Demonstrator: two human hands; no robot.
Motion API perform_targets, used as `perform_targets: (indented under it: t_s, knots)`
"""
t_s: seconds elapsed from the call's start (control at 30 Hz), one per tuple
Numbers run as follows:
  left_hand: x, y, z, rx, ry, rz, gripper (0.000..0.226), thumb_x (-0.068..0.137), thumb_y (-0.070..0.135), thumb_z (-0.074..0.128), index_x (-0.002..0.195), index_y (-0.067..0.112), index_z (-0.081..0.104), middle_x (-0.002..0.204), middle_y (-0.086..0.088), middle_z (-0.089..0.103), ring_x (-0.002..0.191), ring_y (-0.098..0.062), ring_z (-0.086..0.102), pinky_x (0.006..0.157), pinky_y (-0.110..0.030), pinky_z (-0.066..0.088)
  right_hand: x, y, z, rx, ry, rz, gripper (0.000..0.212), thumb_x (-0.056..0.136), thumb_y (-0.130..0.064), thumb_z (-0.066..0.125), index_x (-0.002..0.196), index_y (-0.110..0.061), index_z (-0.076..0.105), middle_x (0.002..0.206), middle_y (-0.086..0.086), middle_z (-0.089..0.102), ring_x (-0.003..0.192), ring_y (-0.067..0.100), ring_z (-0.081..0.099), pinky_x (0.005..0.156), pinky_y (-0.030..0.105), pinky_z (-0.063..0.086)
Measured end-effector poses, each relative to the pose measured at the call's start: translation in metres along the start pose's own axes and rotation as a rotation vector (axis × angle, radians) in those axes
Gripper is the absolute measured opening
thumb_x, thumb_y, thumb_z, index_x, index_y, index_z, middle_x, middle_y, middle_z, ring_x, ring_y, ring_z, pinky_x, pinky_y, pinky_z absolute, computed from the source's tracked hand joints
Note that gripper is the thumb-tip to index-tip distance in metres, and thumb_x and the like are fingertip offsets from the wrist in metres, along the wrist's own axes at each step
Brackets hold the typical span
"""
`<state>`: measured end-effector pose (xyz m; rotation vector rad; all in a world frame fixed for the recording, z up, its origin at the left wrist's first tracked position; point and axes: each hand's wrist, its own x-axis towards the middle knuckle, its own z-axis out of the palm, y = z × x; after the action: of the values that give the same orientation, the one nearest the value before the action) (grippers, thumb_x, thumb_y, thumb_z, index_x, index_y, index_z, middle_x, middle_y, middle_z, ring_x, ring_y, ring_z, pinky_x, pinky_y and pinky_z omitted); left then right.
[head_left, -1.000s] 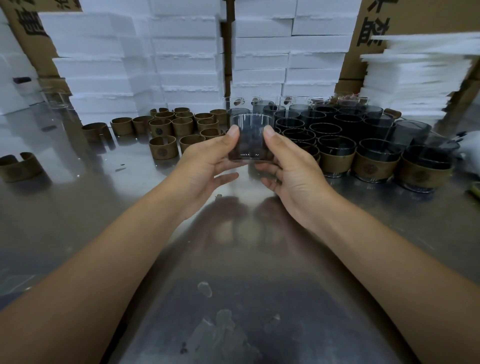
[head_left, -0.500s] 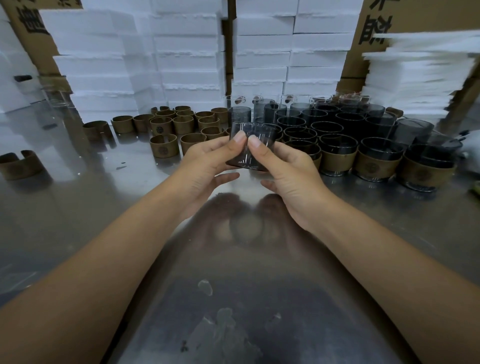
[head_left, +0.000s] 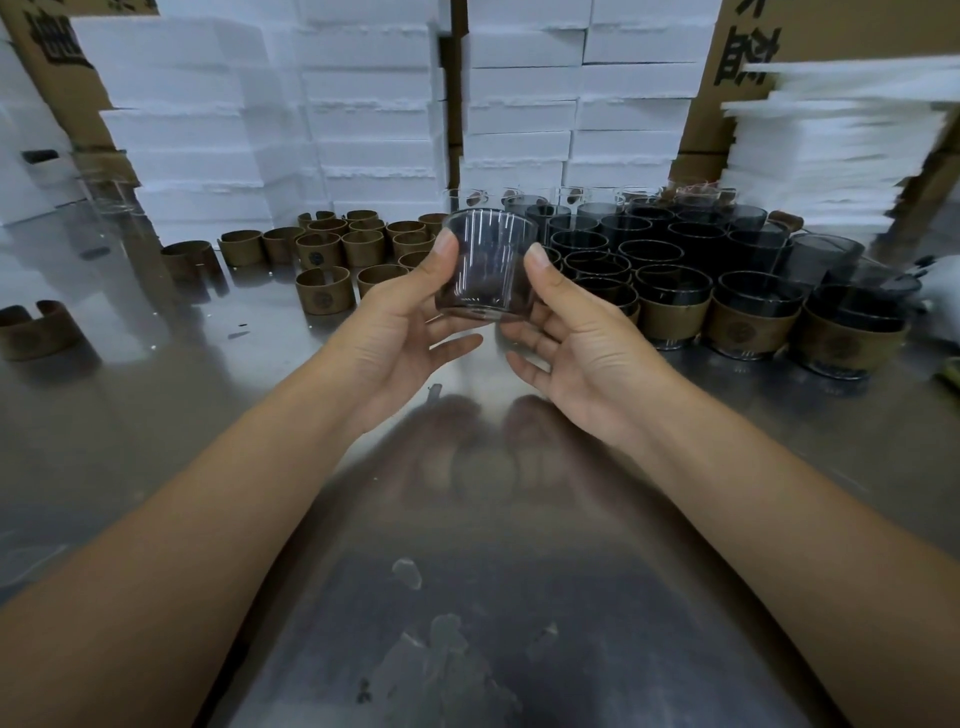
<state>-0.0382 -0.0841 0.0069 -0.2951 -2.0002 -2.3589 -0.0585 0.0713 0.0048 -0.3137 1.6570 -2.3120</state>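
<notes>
1. Head view. A smoky glass (head_left: 488, 265) is held at centre frame, raised clear of the steel worktop (head_left: 467, 519), mouth up, with no band on it. The left hand (head_left: 410, 332) grips its left wall and the right hand (head_left: 582, 338) its right wall, thumbs high near the rim. The lower fingers of both stick out loose.
2. Slip risk: the wall is smooth and mostly the thumb tips hold it. If one hand releases before the other firms up, the glass likely drops onto the steel and chips.
3. Knock risk: the banded glasses (head_left: 670, 306) stand packed rim to rim just behind the right hand, centre right. A careless swing that way could topple several.
4. Cardboard bands (head_left: 324, 291), left of centre, look light. A passing wrist could scatter them. Forcing one on crooked may tear it or jam it.
5. Bare thumbs on the wall probably leave smudges.
</notes>
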Motion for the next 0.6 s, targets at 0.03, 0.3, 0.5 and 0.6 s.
perform_targets:
  t_s: [0.03, 0.3, 0.5, 0.6]
  knots:
    - [0.0, 0.0, 0.0, 0.013, 0.006, 0.005, 0.04, 0.073, 0.058, 0.057, 0.091, 0.029, 0.077, 0.098, 0.003, 0.073, 0.088, -0.008, 0.067, 0.088, -0.028, 0.051, 0.0, 0.001, 0.0, -0.006, -0.003, -0.006, 0.05, 0.056, -0.054, 0.069, 0.099, -0.028, 0.069, 0.094, -0.007, 0.069, 0.083, 0.009, 0.064, 0.081, 0.027, 0.049]
    - [0.001, 0.001, 0.005, 0.066, 0.116, 0.126, 0.051, 0.079, 0.047, 0.064, 0.124, 0.023, 0.06, 0.119, -0.003, 0.067, 0.111, -0.019, 0.062, 0.093, -0.036, 0.051, -0.001, 0.004, 0.002, -0.094, -0.087, 0.01, 0.033, 0.089, -0.054, 0.05, 0.094, -0.025, 0.066, 0.081, -0.006, 0.074, 0.075, 0.009, 0.071, 0.086, 0.034, 0.048]
    - [0.001, 0.001, 0.012, 0.077, 0.225, 0.201, 0.039, 0.068, 0.039, 0.067, 0.102, 0.019, 0.069, 0.099, -0.004, 0.072, 0.094, -0.017, 0.068, 0.082, -0.028, 0.054, 0.0, 0.008, 0.007, -0.077, -0.085, 0.078, 0.036, 0.097, -0.05, 0.04, 0.096, -0.022, 0.063, 0.07, -0.002, 0.072, 0.056, 0.015, 0.068, 0.069, 0.031, 0.051]
    - [0.001, 0.001, 0.013, 0.161, 0.221, 0.203, 0.041, 0.069, 0.05, 0.066, 0.098, 0.022, 0.07, 0.099, -0.003, 0.073, 0.096, -0.017, 0.069, 0.088, -0.032, 0.054, 0.001, 0.009, 0.005, -0.051, -0.074, 0.08, 0.032, 0.098, -0.049, 0.04, 0.102, -0.025, 0.061, 0.074, -0.002, 0.074, 0.059, 0.019, 0.07, 0.069, 0.032, 0.053]
